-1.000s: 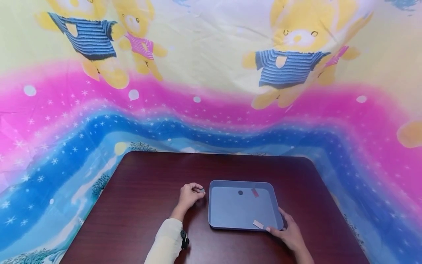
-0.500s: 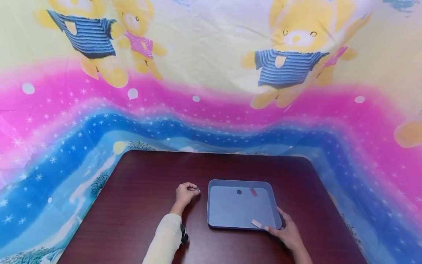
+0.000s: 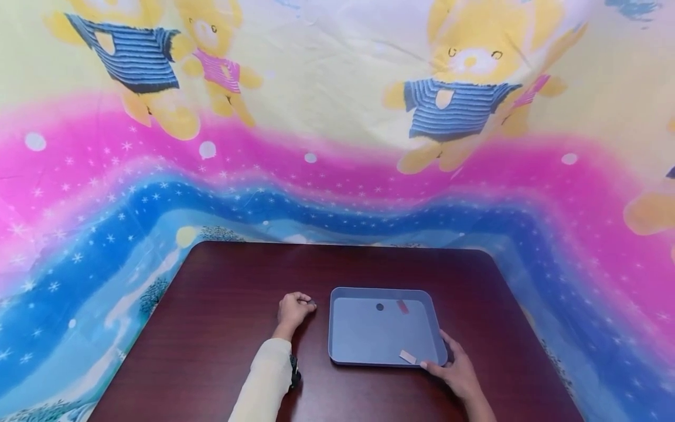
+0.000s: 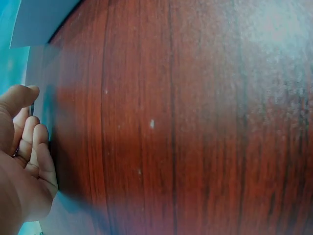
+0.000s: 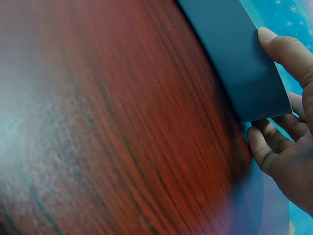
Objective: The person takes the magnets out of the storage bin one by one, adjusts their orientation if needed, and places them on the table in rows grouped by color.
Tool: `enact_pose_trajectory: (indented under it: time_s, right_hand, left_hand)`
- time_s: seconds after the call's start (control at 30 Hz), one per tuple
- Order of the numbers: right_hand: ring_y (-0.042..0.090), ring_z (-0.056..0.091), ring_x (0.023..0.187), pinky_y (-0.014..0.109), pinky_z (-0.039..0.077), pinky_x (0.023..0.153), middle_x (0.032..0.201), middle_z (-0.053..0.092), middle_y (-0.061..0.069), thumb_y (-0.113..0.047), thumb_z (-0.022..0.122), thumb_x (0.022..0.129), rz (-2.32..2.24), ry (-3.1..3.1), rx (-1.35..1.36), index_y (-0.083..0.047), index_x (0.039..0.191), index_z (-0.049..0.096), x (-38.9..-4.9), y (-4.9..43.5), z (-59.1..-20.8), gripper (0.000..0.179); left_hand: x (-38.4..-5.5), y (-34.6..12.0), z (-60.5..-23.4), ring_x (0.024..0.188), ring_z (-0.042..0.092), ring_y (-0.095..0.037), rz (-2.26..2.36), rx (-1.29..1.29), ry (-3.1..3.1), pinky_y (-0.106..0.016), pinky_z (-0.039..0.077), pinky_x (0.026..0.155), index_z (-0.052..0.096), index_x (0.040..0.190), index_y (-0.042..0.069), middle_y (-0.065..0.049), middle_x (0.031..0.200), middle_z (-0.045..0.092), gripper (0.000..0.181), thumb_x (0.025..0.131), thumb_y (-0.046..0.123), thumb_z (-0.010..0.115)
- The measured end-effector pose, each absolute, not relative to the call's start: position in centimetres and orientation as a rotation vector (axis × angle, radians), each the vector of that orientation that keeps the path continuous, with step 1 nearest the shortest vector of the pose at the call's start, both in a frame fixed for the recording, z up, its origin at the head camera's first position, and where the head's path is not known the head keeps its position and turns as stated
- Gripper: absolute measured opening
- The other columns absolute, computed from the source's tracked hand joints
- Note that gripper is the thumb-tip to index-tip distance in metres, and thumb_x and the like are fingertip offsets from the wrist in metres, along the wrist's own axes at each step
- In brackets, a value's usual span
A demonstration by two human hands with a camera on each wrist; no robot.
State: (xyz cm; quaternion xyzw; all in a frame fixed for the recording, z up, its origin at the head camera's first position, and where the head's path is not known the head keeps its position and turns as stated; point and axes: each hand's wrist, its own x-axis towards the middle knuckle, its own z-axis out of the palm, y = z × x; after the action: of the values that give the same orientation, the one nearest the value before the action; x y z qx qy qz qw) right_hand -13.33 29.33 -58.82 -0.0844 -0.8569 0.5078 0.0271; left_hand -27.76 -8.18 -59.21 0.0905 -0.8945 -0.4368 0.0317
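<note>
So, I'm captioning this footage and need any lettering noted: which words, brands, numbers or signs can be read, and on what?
None can be read.
Gray tray and brown table: no lettering shows.
Backdrop: printed pictures, no readable words.
Dark disc, reddish piece, pale piece, black wrist gear: too small to tell.

Tray (image 3: 369,337): is showing plain blue-grey
Disc (image 3: 380,307): is looking nearly black
Near strip (image 3: 408,357): is showing pale pink
Far strip (image 3: 403,307): is showing dull red
Counter (image 3: 237,275): is showing reddish brown, with darker wood-grain lines running through it
Sleeve (image 3: 263,375): is showing cream
Backdrop (image 3: 316,176): is carrying pale yellow, pink and blue bands, white snowflakes, and yellow bears (image 3: 466,58) wearing blue-striped or pink-striped shirts
</note>
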Motion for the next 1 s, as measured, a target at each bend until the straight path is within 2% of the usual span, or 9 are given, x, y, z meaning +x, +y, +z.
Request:
enact_pose_trajectory:
  time_s: [0.27,0.6,1.0]
  right_hand:
    - [0.032,0.045,0.099,0.031,0.045,0.072,0.123,0.032,0.021,-0.022,0.080,0.057,1.627,-2.600,-0.238,-0.008,0.132,0.029,-13.3,29.4,-59.2,0.092]
    - [0.034,0.044,0.100,0.031,0.045,0.072,0.124,0.031,0.021,-0.020,0.079,0.058,1.644,-2.605,-0.263,-0.009,0.133,0.027,-13.3,29.2,-59.0,0.092]
    - [0.035,0.045,0.100,0.031,0.046,0.068,0.126,0.030,0.022,-0.022,0.078,0.060,1.653,-2.613,-0.274,-0.010,0.134,0.025,-13.2,29.3,-59.1,0.092]
  left_hand:
    - [-27.8,-8.0,-59.5,0.066,0.057,-0.010,-1.215,0.267,-2.796,-0.034,0.043,0.060,0.068,0.076,0.021,0.011,0.068,0.060,0.017,0.062,0.027,0.075]
    - [-27.5,-8.2,-60.0,0.067,0.058,-0.009,-1.303,0.235,-2.720,-0.034,0.043,0.070,0.069,0.080,0.017,0.006,0.069,0.063,0.018,0.063,0.019,0.075]
    - [-26.4,-7.4,-58.0,0.072,0.057,-0.015,-1.348,0.261,-2.684,-0.036,0.041,0.067,0.066,0.091,0.015,0.004,0.074,0.063,0.031,0.063,0.024,0.075]
